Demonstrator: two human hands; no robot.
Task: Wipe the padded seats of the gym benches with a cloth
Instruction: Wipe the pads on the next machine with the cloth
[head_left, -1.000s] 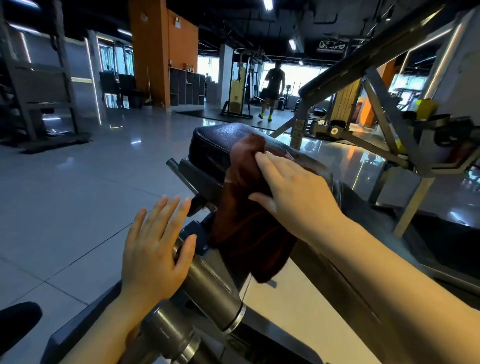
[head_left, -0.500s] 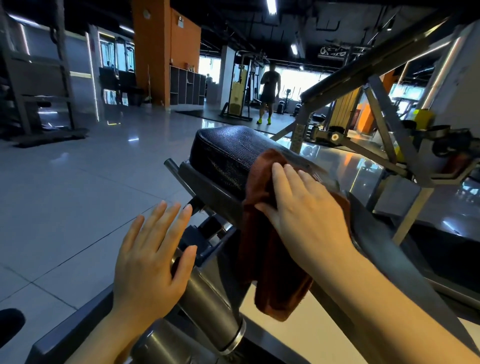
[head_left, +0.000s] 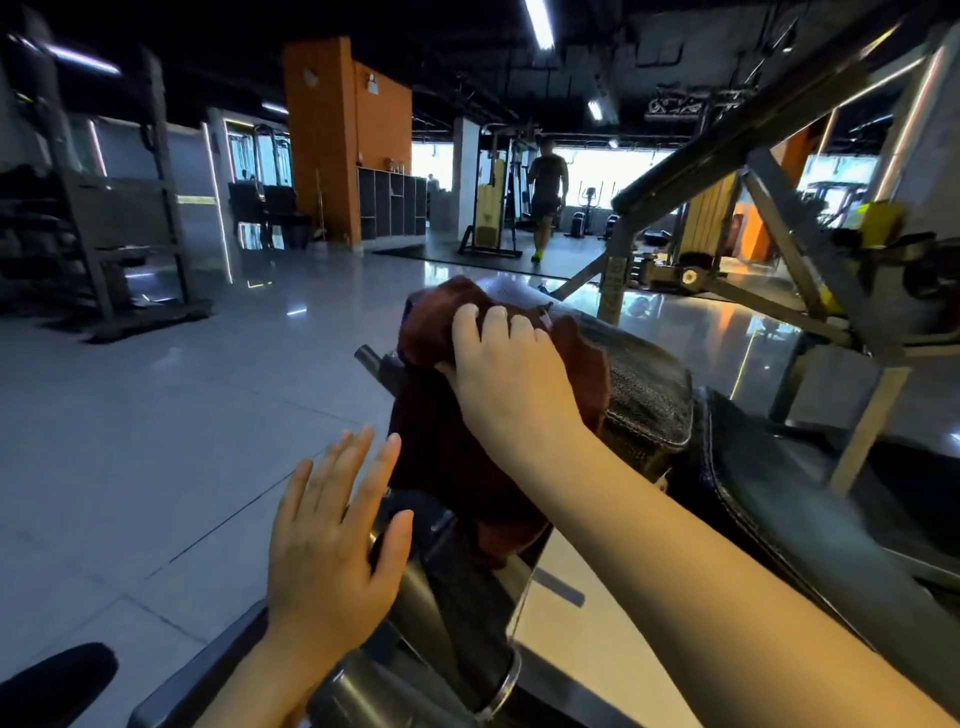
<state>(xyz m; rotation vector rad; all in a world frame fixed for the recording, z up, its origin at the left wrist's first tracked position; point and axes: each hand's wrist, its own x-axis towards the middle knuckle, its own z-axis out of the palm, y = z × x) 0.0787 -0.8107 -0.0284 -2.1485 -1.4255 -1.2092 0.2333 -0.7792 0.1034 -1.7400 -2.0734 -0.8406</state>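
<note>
**Cloth pressed to the far end of the bench pad**

The right hand (head_left: 511, 387) lies on a dark red-brown cloth (head_left: 447, 447) at the far, rounded end of a black padded seat (head_left: 649, 395). Its fingers (head_left: 496, 319) are curled over the bunched top of the cloth, gripping it against the pad, with the thumb tucked at the left edge. Much of the cloth hangs down the left side of the pad, draping over the metal frame beneath. A second black pad (head_left: 789, 499) sits just beside the first, nearer the camera on the right, separated from it by a narrow gap.

The left hand (head_left: 332, 551) rests flat on a thick steel tube (head_left: 415, 613) of the bench frame, below and to the left of the cloth. Its fingers are straight and slightly spread, holding nothing.

Around the bench lies a glossy grey tiled floor (head_left: 156, 441). An orange pillar (head_left: 322, 140) stands in the background, with dark cubby shelves (head_left: 389, 205) at its right. Farther back a person (head_left: 548, 197) in dark shorts stands near a bright window. A slanted grey machine frame (head_left: 779, 119) crosses the upper right.
</note>
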